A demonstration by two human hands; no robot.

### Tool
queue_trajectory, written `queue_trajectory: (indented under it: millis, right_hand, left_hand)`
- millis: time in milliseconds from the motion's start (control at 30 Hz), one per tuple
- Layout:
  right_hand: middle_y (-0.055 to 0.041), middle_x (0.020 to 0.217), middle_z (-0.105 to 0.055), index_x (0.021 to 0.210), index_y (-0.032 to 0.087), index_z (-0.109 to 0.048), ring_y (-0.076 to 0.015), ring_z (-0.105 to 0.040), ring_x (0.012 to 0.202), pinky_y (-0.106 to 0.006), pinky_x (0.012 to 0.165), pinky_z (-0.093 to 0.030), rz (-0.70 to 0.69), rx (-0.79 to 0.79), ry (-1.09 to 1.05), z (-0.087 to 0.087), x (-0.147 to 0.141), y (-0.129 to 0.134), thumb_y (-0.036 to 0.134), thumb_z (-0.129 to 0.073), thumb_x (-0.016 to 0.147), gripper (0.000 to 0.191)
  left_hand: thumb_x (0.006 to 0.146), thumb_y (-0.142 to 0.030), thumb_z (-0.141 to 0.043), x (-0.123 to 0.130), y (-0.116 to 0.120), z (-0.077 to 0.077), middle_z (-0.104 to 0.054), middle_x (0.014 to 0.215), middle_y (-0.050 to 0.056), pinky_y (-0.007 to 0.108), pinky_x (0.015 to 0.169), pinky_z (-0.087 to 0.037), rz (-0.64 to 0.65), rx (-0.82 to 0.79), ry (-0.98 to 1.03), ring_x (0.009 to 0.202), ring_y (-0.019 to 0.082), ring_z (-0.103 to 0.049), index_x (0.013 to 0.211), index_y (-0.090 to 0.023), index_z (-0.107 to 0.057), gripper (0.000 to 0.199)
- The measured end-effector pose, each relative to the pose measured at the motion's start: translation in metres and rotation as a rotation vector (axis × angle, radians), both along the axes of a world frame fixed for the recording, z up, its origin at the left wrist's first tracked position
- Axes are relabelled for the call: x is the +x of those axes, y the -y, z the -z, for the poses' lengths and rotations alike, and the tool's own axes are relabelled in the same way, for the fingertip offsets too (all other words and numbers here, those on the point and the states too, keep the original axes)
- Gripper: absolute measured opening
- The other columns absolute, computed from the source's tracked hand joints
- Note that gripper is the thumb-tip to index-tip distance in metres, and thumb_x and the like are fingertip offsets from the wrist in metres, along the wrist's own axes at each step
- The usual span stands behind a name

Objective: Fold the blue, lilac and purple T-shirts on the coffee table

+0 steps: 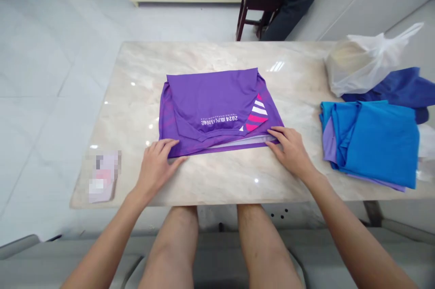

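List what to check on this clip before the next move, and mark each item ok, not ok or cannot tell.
1. Left hand at the near edge of the folded purple shirt: ok.
2. Right hand at that shirt's near edge: ok.
3. Shirt flat on the marble table, inside its edges: ok.
4. Shirt layers even along the near edge: not ok, a pale layer shows under the top fold.
5. Folded blue shirt apart from the purple shirt: ok.
6. Pixelated item at the table's left corner identifiable: cannot tell, it is blurred out.
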State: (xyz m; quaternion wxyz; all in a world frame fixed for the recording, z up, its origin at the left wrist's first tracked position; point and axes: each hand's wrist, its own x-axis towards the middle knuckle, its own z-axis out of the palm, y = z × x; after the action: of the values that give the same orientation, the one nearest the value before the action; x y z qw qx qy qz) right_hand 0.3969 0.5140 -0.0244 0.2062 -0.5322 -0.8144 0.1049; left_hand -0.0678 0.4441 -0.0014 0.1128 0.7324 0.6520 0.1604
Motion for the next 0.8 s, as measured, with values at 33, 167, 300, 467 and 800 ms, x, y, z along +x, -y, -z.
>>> queue_trajectory:
  millis: [33,167,300,467,800]
  right_hand:
    - [-0.0149,0.13,-0.074,0.137,0.022,-0.075,-0.0326,-0.065,0.121,-0.052,0.108,-0.049,-0.005,0.003,-0.002,0.0,0.003,0.003,0.04,-0.059,0.11,0.036]
    - [-0.0098,0.104,-0.075,0.113,0.025,-0.082,-0.0276,-0.067,0.102,-0.046,0.094,-0.05,-0.032,0.005,-0.013,-0.006,0.017,0.02,0.037,-0.055,0.112,0.03]
    - [-0.0081,0.102,-0.078,0.106,0.027,-0.083,-0.0269,-0.069,0.098,-0.047,0.096,-0.051,-0.091,-0.083,-0.01,-0.025,0.025,0.045,0.043,-0.061,0.11,0.027]
    - [-0.0116,0.105,-0.071,0.105,0.023,-0.078,-0.0309,-0.063,0.104,-0.05,0.099,-0.05,0.162,-0.027,-0.05,-0.028,0.0,0.034,0.054,-0.06,0.108,0.035]
    - [-0.0121,0.109,-0.069,0.09,0.025,-0.069,-0.0327,-0.059,0.109,-0.053,0.099,-0.043,0.292,0.027,-0.033,-0.026,-0.031,0.043,0.044,-0.063,0.107,0.026]
  left_hand:
    - [0.103,-0.05,-0.068,0.001,0.008,0.0,-0.074,0.133,0.014,0.051,0.106,-0.053,0.01,-0.004,-0.016,0.124,0.036,-0.068,0.134,-0.027,-0.072,0.039]
    - [0.107,-0.042,-0.061,-0.006,0.027,-0.001,-0.08,0.111,0.008,0.05,0.1,-0.051,0.027,-0.006,0.01,0.109,0.032,-0.073,0.108,-0.031,-0.079,0.022]
    - [0.107,-0.044,-0.06,-0.018,0.028,-0.015,-0.083,0.099,0.004,0.052,0.102,-0.048,0.027,-0.047,0.035,0.101,0.03,-0.074,0.092,-0.032,-0.079,0.027]
    - [0.105,-0.059,-0.058,0.005,-0.016,-0.026,-0.081,0.096,0.008,0.046,0.089,-0.053,-0.151,-0.116,-0.01,0.096,0.032,-0.073,0.095,-0.028,-0.075,0.037]
    - [0.106,-0.053,-0.058,0.028,-0.02,-0.025,-0.077,0.089,0.005,0.043,0.08,-0.053,-0.255,-0.05,0.003,0.085,0.03,-0.07,0.092,-0.029,-0.073,0.031]
